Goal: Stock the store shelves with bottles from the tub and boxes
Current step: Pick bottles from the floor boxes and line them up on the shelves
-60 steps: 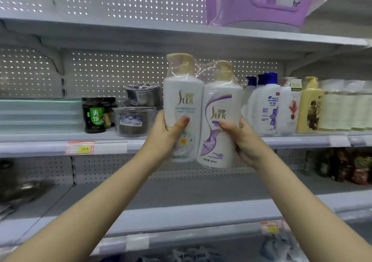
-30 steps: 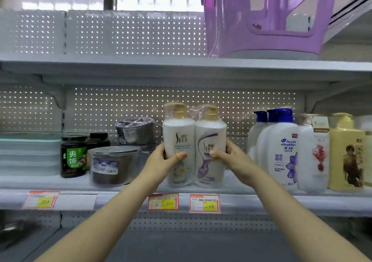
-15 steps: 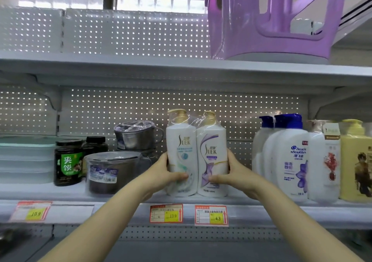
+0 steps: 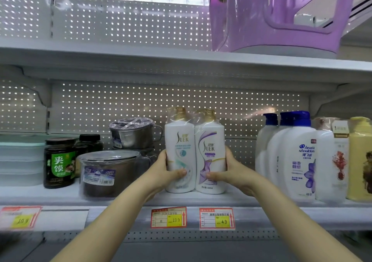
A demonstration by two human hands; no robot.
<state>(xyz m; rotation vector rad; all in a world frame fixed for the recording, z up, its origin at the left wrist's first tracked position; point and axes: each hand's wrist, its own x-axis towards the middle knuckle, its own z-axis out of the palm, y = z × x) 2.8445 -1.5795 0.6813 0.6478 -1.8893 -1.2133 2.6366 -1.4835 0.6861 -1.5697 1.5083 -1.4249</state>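
I count two SLEK bottles (image 4: 180, 141) at centre; two dark jars (image 4: 59, 161) and at least two steel pots (image 4: 112, 171) toward nine o'clock; two blue pump tops (image 4: 296, 118) and one yellow bottle (image 4: 360, 157) toward three; three red-edged price tags (image 4: 168, 217) at six; one purple plastic item (image 4: 241, 30) at one o'clock.

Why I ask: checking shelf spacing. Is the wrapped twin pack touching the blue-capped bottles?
No, the twin pack stands apart from the blue-capped bottles, with the right hand and bare back panel showing between them.
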